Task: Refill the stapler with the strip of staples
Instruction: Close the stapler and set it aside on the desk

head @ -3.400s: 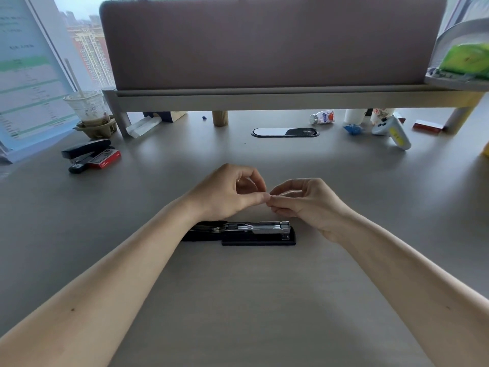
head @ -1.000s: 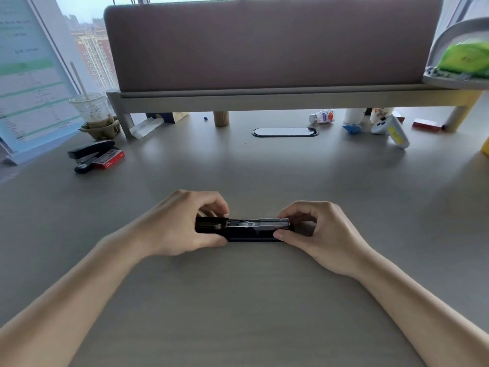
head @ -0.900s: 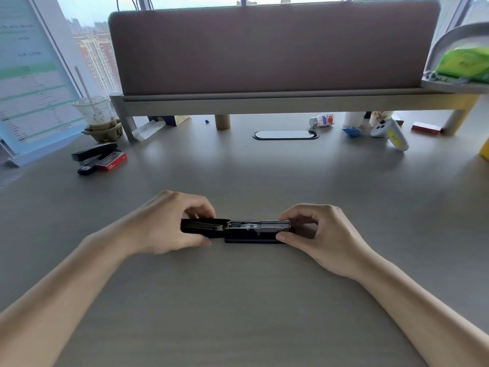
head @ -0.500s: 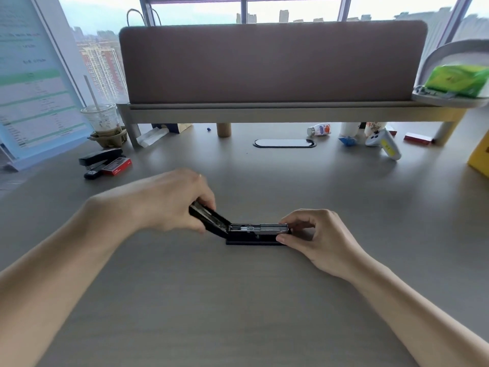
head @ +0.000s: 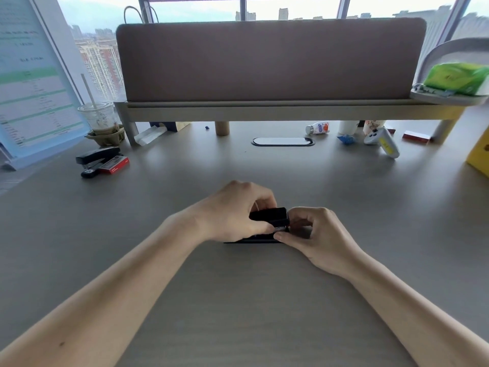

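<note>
A black stapler (head: 270, 218) lies on the grey desk (head: 238, 300) in the middle of the view. My left hand (head: 232, 210) grips its black top cover, which is folded over almost flat onto the base. My right hand (head: 315, 234) pinches the front end of the stapler between thumb and forefinger, where a bit of silver metal rail shows. The strip of staples is hidden by the cover and my fingers. Most of the stapler's base is covered by both hands.
A second black stapler (head: 96, 158) and a red staple box (head: 115, 164) lie at the far left. Behind stand a plastic cup (head: 99, 119), a monitor riser (head: 264, 111) with a screen, a small bottle (head: 317, 127), a white controller (head: 382, 140) and a yellow box (head: 480, 154) at the right.
My left hand has swung the stapler's top cover up from the left and over to the right, down onto the base. My right hand has stayed at the front end.
</note>
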Available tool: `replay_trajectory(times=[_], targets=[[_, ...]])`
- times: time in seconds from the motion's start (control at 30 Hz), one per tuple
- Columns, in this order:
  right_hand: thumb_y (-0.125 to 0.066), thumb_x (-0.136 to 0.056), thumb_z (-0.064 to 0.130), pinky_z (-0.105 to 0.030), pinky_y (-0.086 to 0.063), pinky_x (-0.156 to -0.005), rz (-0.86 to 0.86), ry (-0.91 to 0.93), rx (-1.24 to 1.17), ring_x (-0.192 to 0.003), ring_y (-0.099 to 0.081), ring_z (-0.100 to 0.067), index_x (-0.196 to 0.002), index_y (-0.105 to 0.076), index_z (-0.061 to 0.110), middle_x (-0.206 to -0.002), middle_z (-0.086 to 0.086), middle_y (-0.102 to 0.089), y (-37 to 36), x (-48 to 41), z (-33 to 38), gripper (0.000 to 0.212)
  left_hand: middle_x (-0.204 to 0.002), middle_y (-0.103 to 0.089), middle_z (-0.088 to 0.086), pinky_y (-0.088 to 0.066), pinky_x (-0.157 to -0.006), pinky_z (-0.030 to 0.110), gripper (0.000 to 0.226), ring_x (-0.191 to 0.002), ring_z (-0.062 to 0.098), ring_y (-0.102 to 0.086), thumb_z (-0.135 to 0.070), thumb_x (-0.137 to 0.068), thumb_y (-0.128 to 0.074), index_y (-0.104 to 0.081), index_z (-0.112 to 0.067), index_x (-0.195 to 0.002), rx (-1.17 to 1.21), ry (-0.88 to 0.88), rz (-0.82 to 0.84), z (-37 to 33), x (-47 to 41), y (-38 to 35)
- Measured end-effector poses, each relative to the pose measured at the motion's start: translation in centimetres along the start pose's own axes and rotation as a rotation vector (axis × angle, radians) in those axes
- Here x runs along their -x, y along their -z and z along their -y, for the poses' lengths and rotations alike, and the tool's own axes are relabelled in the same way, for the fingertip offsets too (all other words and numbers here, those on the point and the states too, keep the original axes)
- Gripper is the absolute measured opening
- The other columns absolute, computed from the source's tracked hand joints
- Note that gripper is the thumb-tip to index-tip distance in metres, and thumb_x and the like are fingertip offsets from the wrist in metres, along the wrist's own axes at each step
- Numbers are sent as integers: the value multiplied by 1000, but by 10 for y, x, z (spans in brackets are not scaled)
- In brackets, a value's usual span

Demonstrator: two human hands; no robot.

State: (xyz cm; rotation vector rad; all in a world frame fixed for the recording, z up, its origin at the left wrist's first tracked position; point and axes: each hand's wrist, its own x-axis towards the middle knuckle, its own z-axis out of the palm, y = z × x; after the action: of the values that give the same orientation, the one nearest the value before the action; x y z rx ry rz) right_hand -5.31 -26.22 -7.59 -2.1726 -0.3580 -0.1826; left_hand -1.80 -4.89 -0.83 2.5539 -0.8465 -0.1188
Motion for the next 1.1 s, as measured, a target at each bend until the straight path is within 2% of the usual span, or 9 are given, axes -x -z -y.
replay_trajectory(times=[0.07,0.13,0.2,0.27,0.37,0.63,0.87,1.1], targets=[[-84,-84,27,-41,-59,-75,5,-6,-7,-75,-73,-18,-84,-76,27,-79,4,-78,0,0,-1,8,-93,-76,-12,-47,-68,17,20,-86,6,-68,-46,-90,-74,-74,-29,-100,40,17,-13,1,1,-6],[-87,-81,26,-24,-57,-73,-15,-7,-10,-75,-72,-5,-90,-73,31,-81,12,-77,1,0,-1,17,-77,-67,-11,-46,-70,29,42,-73,7,-61,-57,-98,-57,-69,-17,-89,143,98,-40,-1,0,-11],[-90,-77,23,-11,-53,-77,-45,-1,-10,-83,-73,-1,-105,-71,28,-89,16,-78,2,0,0,34,-61,-48,-4,-36,-63,36,62,-60,15,-47,-58,-105,-40,-50,-6,-71,188,199,-78,-3,-5,-19],[-91,-76,21,-7,-51,-78,-56,7,-7,-88,-73,0,-115,-68,25,-97,17,-77,2,0,1,46,-54,-43,0,-33,-61,36,67,-56,20,-45,-58,-106,-33,-38,-11,-58,159,285,-105,-6,-11,-27],[-91,-76,22,-8,-52,-77,-57,8,-2,-89,-73,-1,-120,-66,24,-105,15,-76,1,0,1,51,-54,-46,4,-41,-67,38,73,-60,29,-51,-60,-105,-28,-37,-16,-48,103,324,-124,-9,-17,-36],[-91,-75,25,-16,-57,-80,-66,21,9,-88,-74,-6,-121,-67,25,-104,10,-77,0,-1,-1,52,-54,-47,5,-54,-79,45,73,-67,36,-56,-57,-107,-24,-34,-16,-47,48,284,-190,-8,-17,-43],[-91,-76,25,-10,-52,-77,-60,20,11,-87,-72,-2,-121,-68,26,-101,14,-76,0,-1,-2,50,-56,-48,3,-45,-72,40,73,-68,35,-57,-57,-107,-26,-36,-18,-46,39,281,-210,-9,-17,-45],[-91,-77,25,-13,-55,-77,-57,18,22,-89,-73,-3,-119,-70,27,-102,12,-78,0,-1,-3,47,-55,-52,1,-45,-70,39,74,-66,33,-59,-59,-106,-29,-40,-18,-45,41,288,-224,-10,-17,-47]])
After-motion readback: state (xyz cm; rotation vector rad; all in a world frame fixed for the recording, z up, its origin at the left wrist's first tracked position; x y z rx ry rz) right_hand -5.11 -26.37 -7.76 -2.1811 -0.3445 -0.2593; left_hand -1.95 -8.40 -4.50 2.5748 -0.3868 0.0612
